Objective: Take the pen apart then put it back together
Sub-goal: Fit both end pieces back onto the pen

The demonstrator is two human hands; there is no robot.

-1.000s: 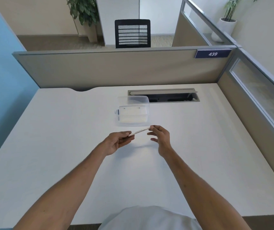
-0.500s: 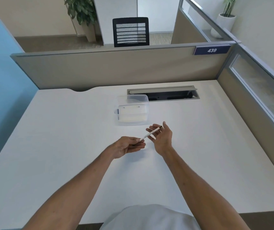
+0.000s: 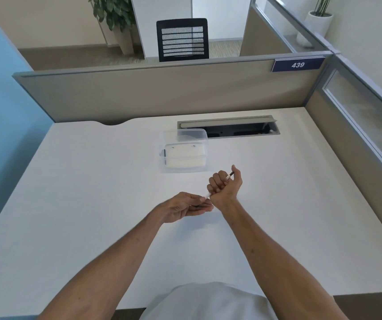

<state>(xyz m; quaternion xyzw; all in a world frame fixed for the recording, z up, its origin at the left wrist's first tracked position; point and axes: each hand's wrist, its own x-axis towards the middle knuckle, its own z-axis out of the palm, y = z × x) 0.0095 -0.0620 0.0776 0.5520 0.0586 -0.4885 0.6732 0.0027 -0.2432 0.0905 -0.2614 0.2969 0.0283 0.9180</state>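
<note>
A slim white pen (image 3: 228,175) with a dark tip runs through my right hand (image 3: 225,187), which is curled in a fist around its barrel above the middle of the white desk (image 3: 92,204). The dark tip sticks out by the thumb, pointing up and away. The pen's near white end pokes out below the fist, where the fingertips of my left hand (image 3: 185,207) pinch it. Most of the barrel is hidden inside the fist.
A clear plastic box (image 3: 184,153) with its lid off stands just beyond the hands. Behind it is an open cable tray slot (image 3: 229,129) in the desk. Grey partition walls (image 3: 162,93) close the far and right sides.
My right hand has gone from an open palm under the pen to a fist wrapped around the barrel. The left hand stays at the near end.
</note>
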